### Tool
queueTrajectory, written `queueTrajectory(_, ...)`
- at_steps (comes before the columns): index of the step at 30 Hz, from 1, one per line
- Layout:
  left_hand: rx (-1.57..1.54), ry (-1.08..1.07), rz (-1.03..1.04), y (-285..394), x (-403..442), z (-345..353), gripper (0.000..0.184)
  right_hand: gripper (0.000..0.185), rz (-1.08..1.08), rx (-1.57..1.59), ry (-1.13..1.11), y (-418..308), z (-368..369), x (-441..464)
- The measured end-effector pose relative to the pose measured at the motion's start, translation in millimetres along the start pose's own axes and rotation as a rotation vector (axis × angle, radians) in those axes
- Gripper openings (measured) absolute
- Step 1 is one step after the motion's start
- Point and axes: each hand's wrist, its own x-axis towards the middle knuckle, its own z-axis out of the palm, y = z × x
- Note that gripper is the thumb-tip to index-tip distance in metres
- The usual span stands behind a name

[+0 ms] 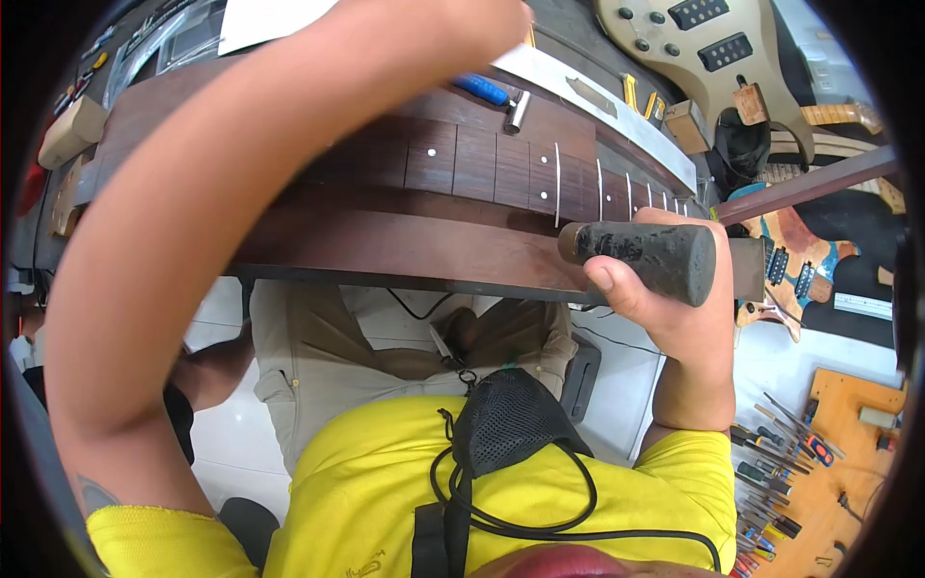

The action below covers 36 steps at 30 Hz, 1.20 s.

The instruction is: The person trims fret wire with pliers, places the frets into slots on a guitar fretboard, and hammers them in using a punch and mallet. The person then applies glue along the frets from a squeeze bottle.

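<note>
My right hand (674,289) is wrapped round a worn black cylindrical tool (650,255), its thumb along the underside; its narrower, brownish end points left. Just beyond lies a dark guitar fretboard (472,164) with white dot inlays and several fret lines toward its right part. My left arm arches over the fretboard's left side. At the top edge, my left hand (487,29) is only partly visible, and its fingers are hidden. Below it, a blue-handled tool with a cylindrical metal head (517,113) lies on the brown board behind the fretboard.
A brown wooden beam (405,246) runs along the bench's near edge. Behind are a pale straight strip (636,135) and a small cardboard box (687,125). Guitar bodies (723,48) stand at the right. An orange tool board (829,472) holds several hand tools at lower right.
</note>
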Motion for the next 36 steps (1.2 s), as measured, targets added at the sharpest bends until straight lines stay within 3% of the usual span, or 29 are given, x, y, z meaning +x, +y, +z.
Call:
queueTrajectory(1,-0.003,0.009,0.039,7,-12,-3,0.041,0.035,-0.024,-0.035,0.001,2,0,0)
queueTrajectory(3,-0.127,-0.239,0.031,29,-49,-10,0.035,0.039,-0.004,-0.021,0.054,0,6,0)
queueTrajectory(6,0.019,-0.029,0.227,27,-87,21,0.047,0.043,0.030,-0.014,0.072,-2,7,5)
queueTrajectory(11,0.001,-0.146,0.155,28,-95,33,0.053,0.038,-0.026,-0.093,0.060,4,16,7)
queueTrajectory(14,-0.025,-0.119,0.165,27,-94,39,0.051,0.037,-0.170,-0.272,0.066,9,16,6)
queueTrajectory(18,0.040,-0.042,0.197,27,-95,42,0.049,0.038,-0.162,-0.326,0.040,10,15,5)
queueTrajectory(20,0.063,-0.040,0.202,28,-95,42,0.049,0.039,-0.426,-0.600,0.067,10,14,6)
queueTrajectory(36,0.204,-0.039,0.250,36,-99,31,0.049,0.041,-0.395,-0.507,0.062,10,18,6)
